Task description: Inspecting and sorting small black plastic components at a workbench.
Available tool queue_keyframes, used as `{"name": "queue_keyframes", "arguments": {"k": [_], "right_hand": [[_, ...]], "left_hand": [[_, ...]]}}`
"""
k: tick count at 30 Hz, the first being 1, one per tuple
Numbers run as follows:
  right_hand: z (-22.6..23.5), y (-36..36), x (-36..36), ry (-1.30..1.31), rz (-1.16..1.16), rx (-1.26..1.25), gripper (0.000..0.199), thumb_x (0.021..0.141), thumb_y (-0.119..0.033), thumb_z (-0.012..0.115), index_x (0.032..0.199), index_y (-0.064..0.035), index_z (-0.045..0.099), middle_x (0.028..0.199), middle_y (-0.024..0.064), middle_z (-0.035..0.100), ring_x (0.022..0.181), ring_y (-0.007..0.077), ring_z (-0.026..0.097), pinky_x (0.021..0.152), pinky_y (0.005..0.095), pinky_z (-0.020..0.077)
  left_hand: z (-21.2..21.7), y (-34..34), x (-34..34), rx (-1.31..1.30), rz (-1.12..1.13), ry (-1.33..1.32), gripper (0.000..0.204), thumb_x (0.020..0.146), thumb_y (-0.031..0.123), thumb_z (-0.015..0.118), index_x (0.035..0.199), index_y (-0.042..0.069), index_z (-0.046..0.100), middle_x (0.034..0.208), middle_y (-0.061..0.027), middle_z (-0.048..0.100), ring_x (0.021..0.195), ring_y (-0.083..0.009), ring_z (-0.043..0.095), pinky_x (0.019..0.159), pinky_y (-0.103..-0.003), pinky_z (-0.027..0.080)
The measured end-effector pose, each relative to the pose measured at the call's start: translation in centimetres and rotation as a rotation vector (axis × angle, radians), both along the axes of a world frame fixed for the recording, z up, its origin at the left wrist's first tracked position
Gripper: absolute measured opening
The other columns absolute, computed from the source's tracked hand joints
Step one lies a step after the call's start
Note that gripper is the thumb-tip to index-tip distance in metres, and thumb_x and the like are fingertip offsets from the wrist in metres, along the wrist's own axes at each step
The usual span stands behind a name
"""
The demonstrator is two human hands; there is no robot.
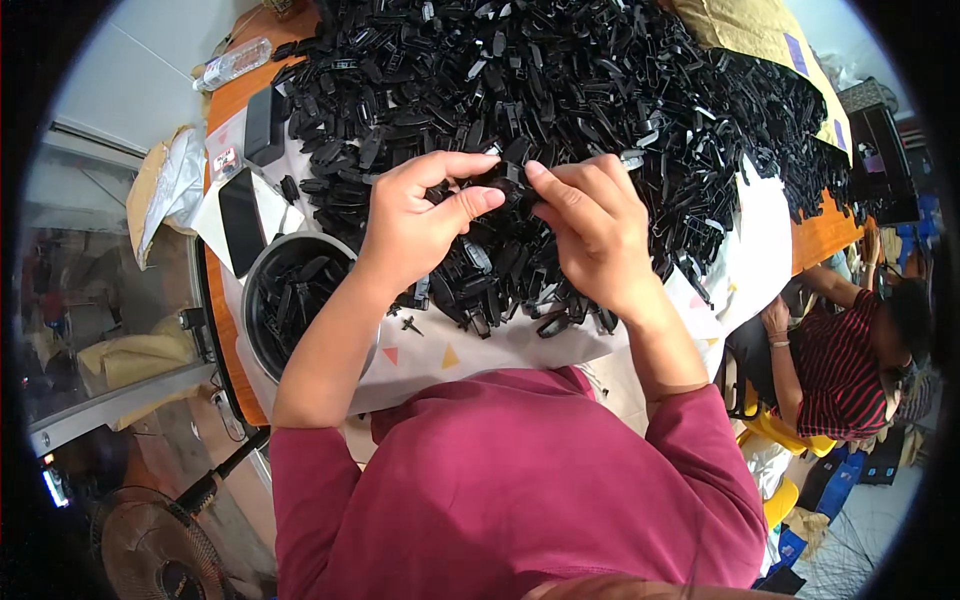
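Note:
Both my hands meet above a wide heap of small black plastic parts (430,90). Between thumb and index finger, my left hand (425,205) is closed on one side of a small black plastic part (513,172). My right hand (600,220) pinches the same part from the other side, its fingers curled. The part is dark against the heap, so its exact shape is hard to make out. Left of my left forearm stands a round grey bucket (262,262) with more black parts inside.
A phone (240,220) lies on a white box at the left, near a dark grey box (264,125) and a plastic bottle (235,65). A yellow sack (760,40) borders the heap at far right. Another person (840,360) sits at right; a fan (160,545) stands lower left.

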State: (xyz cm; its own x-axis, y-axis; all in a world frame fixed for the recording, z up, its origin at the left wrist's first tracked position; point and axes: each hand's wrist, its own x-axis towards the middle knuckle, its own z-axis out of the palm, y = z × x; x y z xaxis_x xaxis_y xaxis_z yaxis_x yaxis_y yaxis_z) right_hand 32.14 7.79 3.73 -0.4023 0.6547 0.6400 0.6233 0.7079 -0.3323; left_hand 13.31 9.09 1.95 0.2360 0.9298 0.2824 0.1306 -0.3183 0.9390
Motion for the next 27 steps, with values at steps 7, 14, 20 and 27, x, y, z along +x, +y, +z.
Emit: {"name": "queue_keyframes", "arguments": {"k": [7,14,20,27], "right_hand": [[-1.6,-0.2,-1.6,0.126,-0.168,0.107,0.044,0.063,0.000,0.070,0.104,-0.0104,0.061,0.085,0.0061,0.058,0.073,0.0209,0.051,0.061,0.0284,0.0420],[-2.7,0.8,-1.5,0.750,0.075,-0.966,0.019,0.073,-0.004,0.068,0.088,0.0009,0.057,0.074,0.0018,0.058,0.064,0.0064,0.052,0.059,0.0200,0.0438],[-2.2,4.5,-3.1,0.431,0.461,-1.056,0.014,0.076,-0.010,0.067,0.086,-0.0011,0.061,0.079,0.0001,0.060,0.072,0.0065,0.053,0.065,0.0224,0.0433],[-6.8,18.0,8.4,-0.608,-0.502,-0.103,0.016,0.074,-0.015,0.057,0.089,-0.0128,0.065,0.087,0.0075,0.060,0.084,0.0265,0.057,0.073,0.0349,0.0465]], "left_hand": [[-0.5,-0.5,3.1,-0.382,0.015,-0.532,0.028,0.080,0.010,0.063,0.105,-0.002,0.057,0.075,-0.0017,0.057,0.053,-0.0054,0.048,0.046,-0.018,0.039],[-0.8,-0.2,1.2,-0.545,-0.074,-0.632,0.028,0.083,0.017,0.059,0.103,-0.002,0.056,0.076,-0.0035,0.057,0.050,-0.0073,0.049,0.045,-0.019,0.039],[-1.1,-1.3,-2.9,-0.616,0.019,-0.782,0.023,0.086,0.019,0.054,0.101,0.000,0.056,0.073,-0.0038,0.056,0.047,-0.0091,0.049,0.043,-0.022,0.040],[1.0,-7.0,-11.4,-0.281,0.548,0.915,0.026,0.072,0.015,0.067,0.093,0.002,0.058,0.088,-0.0101,0.057,0.077,-0.0237,0.056,0.069,-0.029,0.044]]}}
